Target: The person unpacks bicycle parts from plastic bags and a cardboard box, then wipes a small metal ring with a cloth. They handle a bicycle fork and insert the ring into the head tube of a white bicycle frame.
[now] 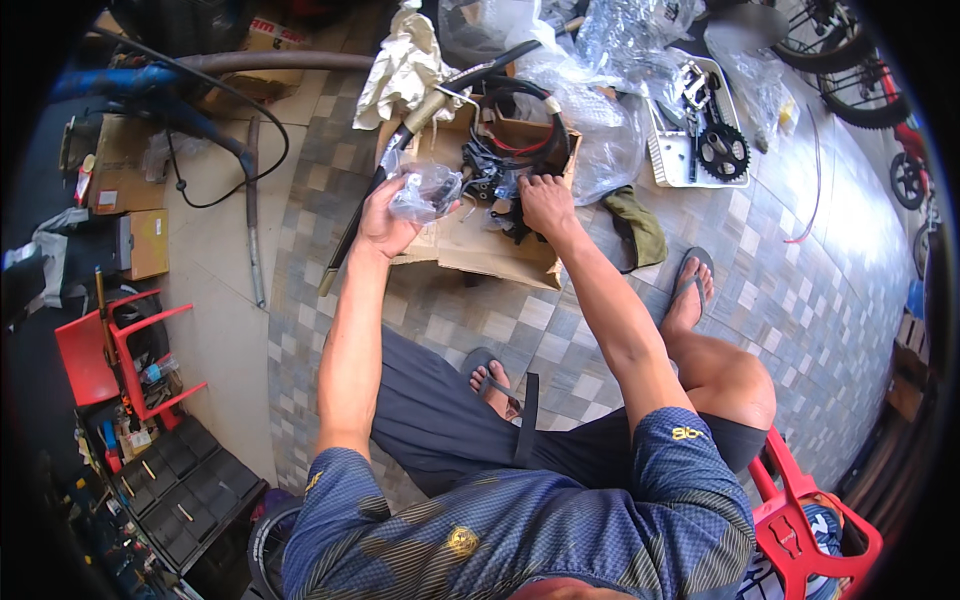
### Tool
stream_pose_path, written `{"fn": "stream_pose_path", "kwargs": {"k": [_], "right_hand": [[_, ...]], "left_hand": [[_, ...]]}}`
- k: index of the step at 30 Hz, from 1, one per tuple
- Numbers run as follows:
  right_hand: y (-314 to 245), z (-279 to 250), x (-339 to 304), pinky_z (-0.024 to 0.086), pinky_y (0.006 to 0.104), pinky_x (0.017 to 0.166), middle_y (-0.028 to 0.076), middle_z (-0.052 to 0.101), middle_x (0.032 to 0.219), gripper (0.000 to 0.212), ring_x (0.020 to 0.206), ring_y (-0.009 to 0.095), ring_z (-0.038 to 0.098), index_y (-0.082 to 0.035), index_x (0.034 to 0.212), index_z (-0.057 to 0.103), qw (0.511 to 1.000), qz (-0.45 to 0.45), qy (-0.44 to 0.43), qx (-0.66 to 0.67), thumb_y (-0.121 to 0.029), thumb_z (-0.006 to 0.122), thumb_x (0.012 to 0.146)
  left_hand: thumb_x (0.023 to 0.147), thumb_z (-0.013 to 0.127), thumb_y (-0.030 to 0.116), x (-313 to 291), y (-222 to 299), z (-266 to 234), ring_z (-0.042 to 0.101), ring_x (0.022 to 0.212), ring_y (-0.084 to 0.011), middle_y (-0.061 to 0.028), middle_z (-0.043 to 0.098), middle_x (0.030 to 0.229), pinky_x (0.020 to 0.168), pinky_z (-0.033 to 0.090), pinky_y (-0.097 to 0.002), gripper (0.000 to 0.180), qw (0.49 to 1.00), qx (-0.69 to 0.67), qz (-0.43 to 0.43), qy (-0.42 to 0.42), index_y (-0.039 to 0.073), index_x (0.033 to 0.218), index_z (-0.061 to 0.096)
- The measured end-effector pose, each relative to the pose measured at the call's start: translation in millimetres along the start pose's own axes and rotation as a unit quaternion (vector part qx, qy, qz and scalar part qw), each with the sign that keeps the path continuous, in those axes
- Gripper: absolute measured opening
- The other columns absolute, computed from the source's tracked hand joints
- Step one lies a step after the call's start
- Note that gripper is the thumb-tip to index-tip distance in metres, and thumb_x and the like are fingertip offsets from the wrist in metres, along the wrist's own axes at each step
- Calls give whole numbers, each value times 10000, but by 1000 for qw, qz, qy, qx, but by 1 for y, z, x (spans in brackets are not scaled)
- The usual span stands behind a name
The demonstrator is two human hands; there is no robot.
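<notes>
My left hand [388, 218] is closed around a clear plastic bag [428, 192], whose contents I cannot make out. It holds the bag over the left side of an open cardboard box [500, 262] on the floor. My right hand [547, 204] reaches down into the box at its right side, fingers curled among black bike parts [485, 165]; what the fingertips grip, if anything, is hidden. Black and red cables [550, 125] loop at the back of the box. A long dark tube [350, 235] leans along the box's left edge, with a cream cloth [400, 65] near its upper part.
A white tray [737, 183] with a crankset [722, 150] stands to the right, near clear plastic wrapping [605, 140] and an olive cloth pouch [636, 228]. A blue bike frame [205, 130] lies left. Red chairs [85, 360] and a toolbox [190, 490] flank me. Bike wheels [868, 100] stand far right.
</notes>
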State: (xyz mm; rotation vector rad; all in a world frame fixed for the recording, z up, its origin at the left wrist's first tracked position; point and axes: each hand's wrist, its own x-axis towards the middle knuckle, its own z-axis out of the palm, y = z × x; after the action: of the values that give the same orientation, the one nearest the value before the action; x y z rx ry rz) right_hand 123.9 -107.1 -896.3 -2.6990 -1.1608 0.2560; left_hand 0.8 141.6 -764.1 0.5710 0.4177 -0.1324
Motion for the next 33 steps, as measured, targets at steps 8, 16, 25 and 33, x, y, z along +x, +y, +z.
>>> {"fn": "stream_pose_path", "kwargs": {"k": [8,16,25,33], "right_hand": [[-4,-20,3,495,416,805,156,719,965,212,912,277,678,-37,939,697,994,27,37,101,-206,580,888],[9,-72,13,574,385,865,144,690,1164,317,1061,281,688,-56,1273,545,499,140,-48,854,-218,516,1002],[2,-102,4,578,439,894,154,659,1237,499,1090,264,678,-110,1382,442,429,108,-124,888,-439,523,1016],[2,-111,-3,564,438,901,104,667,1232,546,1047,218,675,-108,1410,507,488,112,-108,859,-473,543,1005]], "left_hand": [[1040,452,257,-14,3,12,607,1213,-384,-181,626,1310,1025,458,-677,292,997,-59,0,-43,106,1243,598],[1031,434,260,-5,2,21,577,1237,-442,-242,596,1326,1030,442,-706,266,995,-83,10,-50,94,1171,588],[960,551,312,5,-1,35,606,1205,-417,-238,605,1307,996,493,-665,339,999,-42,17,-19,72,1199,572],[874,642,123,8,-7,35,677,955,-219,-74,663,1028,868,582,-420,237,995,52,78,39,71,1104,615]]}}
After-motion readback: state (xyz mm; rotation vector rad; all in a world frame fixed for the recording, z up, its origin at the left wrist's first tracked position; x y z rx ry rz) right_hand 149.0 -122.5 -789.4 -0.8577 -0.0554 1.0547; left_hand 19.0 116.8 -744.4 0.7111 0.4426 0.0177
